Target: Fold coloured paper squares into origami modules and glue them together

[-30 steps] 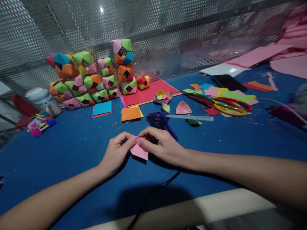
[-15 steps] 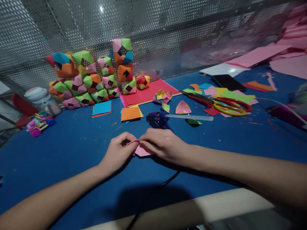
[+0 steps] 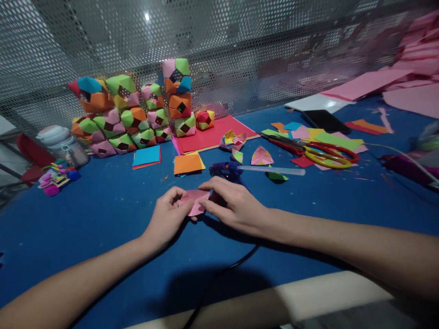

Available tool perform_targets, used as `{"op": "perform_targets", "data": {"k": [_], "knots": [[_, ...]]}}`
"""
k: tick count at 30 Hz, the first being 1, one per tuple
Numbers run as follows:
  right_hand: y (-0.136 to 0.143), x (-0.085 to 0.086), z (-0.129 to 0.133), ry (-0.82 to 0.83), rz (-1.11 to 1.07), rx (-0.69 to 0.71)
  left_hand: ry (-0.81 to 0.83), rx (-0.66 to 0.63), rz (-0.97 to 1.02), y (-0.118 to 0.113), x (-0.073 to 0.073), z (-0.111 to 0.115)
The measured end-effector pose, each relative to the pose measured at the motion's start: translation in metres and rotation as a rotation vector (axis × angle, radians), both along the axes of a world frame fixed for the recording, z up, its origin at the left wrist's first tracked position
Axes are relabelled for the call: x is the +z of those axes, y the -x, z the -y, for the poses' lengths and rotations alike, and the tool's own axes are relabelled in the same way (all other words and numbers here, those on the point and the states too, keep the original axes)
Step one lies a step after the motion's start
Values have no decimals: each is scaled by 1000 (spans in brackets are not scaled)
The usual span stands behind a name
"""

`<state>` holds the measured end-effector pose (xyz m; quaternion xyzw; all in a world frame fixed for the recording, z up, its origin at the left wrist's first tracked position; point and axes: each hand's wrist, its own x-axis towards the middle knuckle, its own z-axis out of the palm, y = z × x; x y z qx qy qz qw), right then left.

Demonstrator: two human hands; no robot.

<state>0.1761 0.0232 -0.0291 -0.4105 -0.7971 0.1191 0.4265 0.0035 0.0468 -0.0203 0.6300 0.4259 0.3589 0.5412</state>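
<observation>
A small piece of pink paper [image 3: 195,196] is held just above the blue table, between both hands. My left hand [image 3: 167,218] pinches its left side, thumb on top and fingers curled behind. At the paper's right side is my right hand [image 3: 238,205], its thumb and forefinger closed around the edge. Just beyond the right hand lies a blue glue gun [image 3: 224,170] with a long clear glue stick [image 3: 274,170] poking out of its back. Small folded paper pieces, including a pink one [image 3: 262,156] and a pink-and-yellow one [image 3: 233,140], rest behind it.
Stacked folded-paper balls [image 3: 133,119] stand against the perforated metal panel [image 3: 233,55]. Nearby are blue [image 3: 147,156] and orange [image 3: 188,163] paper squares. Scissors [image 3: 325,155] lie on paper scraps at right, beside a phone [image 3: 325,121]. A black cable [image 3: 240,260] crosses the front.
The pink paper has been turned so that its flat face shows more, and it sits slightly farther up and left. My right thumb and forefinger have shifted to its right edge.
</observation>
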Motion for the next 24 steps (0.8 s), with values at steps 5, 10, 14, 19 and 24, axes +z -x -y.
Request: {"op": "perform_targets", "data": {"k": [5,10,14,19,24], "knots": [[7,0,-1,121,-126,-28,63,78,50,-1,1,2],[9,-9,-4,-31,-165,30,89,26,9,0,0,5],[7,-13,-5,-144,-79,127,88,-11,66,1,-3,3],[5,-12,-3,-117,-40,147,103,-47,86,0,-3,1],[7,-8,0,17,-99,135,90,-47,37,0,0,2]]}}
